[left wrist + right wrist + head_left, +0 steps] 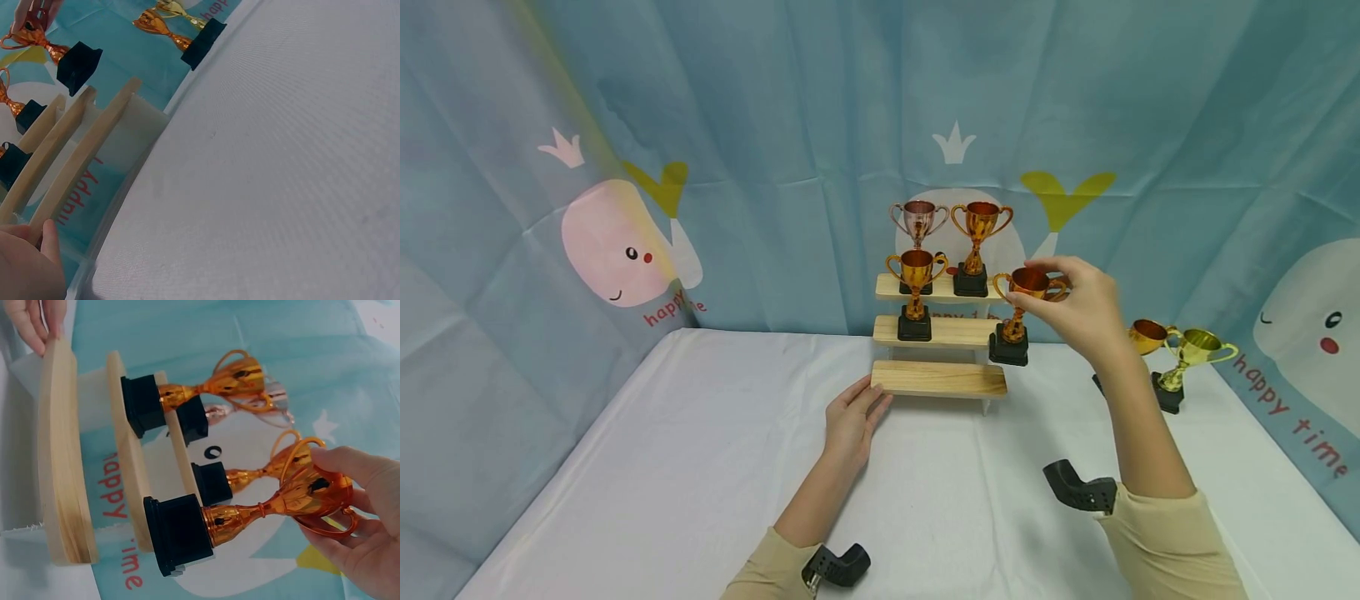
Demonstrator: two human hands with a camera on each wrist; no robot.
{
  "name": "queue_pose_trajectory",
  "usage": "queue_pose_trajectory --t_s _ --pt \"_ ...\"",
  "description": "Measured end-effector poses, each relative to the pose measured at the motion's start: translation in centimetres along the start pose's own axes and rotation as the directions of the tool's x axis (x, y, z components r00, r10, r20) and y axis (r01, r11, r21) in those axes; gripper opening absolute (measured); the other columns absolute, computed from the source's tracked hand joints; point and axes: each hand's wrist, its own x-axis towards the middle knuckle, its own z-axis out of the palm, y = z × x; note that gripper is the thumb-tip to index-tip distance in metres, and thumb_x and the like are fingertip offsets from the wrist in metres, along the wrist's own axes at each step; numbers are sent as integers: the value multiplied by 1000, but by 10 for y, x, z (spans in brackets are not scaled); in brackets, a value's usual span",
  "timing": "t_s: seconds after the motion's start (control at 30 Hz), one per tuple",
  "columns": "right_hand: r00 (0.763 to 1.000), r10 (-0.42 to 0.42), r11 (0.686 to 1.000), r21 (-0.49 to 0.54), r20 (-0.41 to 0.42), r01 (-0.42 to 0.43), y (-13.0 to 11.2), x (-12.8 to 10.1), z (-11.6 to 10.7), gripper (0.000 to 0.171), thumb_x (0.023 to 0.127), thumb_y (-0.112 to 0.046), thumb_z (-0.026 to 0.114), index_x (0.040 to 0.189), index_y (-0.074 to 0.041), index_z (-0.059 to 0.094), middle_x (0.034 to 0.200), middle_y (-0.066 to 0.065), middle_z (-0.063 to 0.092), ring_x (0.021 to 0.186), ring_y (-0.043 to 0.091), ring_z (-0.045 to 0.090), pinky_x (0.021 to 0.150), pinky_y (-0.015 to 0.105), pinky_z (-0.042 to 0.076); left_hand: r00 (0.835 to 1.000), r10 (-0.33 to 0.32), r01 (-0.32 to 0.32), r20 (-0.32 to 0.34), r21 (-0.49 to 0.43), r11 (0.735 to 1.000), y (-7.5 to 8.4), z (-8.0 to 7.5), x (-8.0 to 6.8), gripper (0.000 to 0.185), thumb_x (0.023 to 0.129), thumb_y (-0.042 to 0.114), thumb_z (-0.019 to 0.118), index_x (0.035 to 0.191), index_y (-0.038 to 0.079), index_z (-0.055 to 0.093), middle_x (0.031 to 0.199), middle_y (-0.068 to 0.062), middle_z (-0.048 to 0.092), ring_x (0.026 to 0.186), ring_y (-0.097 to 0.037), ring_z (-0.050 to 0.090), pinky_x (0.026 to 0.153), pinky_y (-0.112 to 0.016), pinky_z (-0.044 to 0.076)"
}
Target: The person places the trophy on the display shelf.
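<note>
My right hand (1078, 304) holds an orange-gold trophy cup (256, 512) by its bowl, its black base (1008, 345) at the right end of the middle step. A three-step wooden display stand (938, 379) stands at the table's back. At the left end of its bottom step, my left hand (847, 421) grips the board between thumb and fingers, as the left wrist view shows. The middle step bears a gold trophy (916, 283) on its left. Up on the top step are a rose-silver trophy (919, 218) and, to its right, another orange-gold trophy (977, 237).
To the right on the white-covered table (700, 467), an orange trophy (1148, 335) stands partly behind my right forearm, beside a yellow-gold trophy (1191, 358). A blue curtain (775, 125) with whale prints hangs close behind the stand and along both sides.
</note>
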Motion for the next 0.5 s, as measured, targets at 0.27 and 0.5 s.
queue_pose_trajectory --t_s 0.27,0.5 --pt "1000 0 1000 31 25 -1 -5 13 9 55 95 -28 82 140 -3 65 136 21 62 109 38 65 79 34 58 1000 0 0 2 0 1000 0 0 0 49 106 -7 55 151 -16 39 152 -33 43 140 -39 50 112 -34 56" --pt "999 -13 999 40 43 11 -9 21 16 56 95 -28 82 142 -3 64 139 21 63 124 40 58 83 42 56 1000 -3 3 6 -4 1000 0 -1 0 49 105 -7 55 151 -17 39 152 -32 43 141 -39 49 112 -34 56"
